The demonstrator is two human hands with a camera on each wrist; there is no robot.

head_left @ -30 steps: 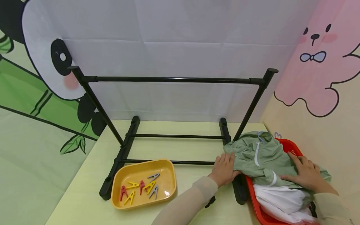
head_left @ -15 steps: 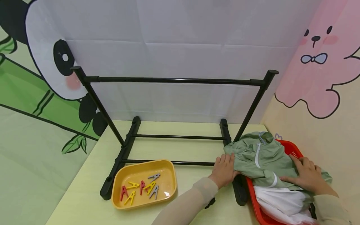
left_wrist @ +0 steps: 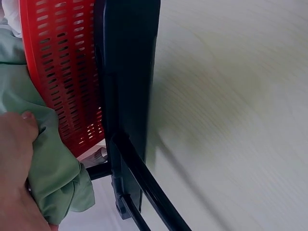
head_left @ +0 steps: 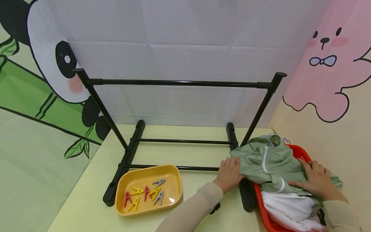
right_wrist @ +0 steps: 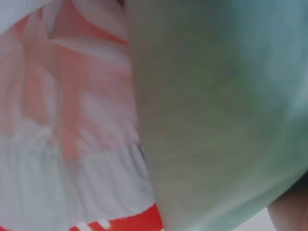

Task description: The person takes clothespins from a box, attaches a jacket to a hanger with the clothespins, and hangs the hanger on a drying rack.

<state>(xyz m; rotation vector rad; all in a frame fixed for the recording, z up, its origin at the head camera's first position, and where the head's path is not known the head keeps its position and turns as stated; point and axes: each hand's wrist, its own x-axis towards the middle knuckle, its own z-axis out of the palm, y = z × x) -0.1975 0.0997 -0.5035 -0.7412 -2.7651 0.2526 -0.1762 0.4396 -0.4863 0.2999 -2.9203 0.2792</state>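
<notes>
In the head view a green garment (head_left: pixel 272 164) with a white zipper lies over the red basket (head_left: pixel 298 151), a pale blue hanger hook (head_left: pixel 270 139) showing at its collar. My left hand (head_left: pixel 229 173) grips the garment's left edge; the left wrist view shows the thumb of this hand (left_wrist: pixel 17 149) on the green cloth (left_wrist: pixel 53 168), with a fingertip below it. Across the garment's right part rests my right hand (head_left: pixel 317 180), fingers spread and thumb extended. Green cloth (right_wrist: pixel 211 115) fills much of the right wrist view, partly hiding that hand.
A black rack (head_left: pixel 179 82) stands on the table (head_left: pixel 179 132), its right foot (head_left: pixel 247 196) beside the basket. Left of my left forearm sits a yellow tray (head_left: pixel 177 185) holding several clothespins (head_left: pixel 134 204). White cloth (head_left: pixel 287 204) lies in the basket below the green garment.
My left hand and the garment edge it grips have shifted slightly left. At the collar, the hanger hook stands a little higher. My right hand has barely moved.
</notes>
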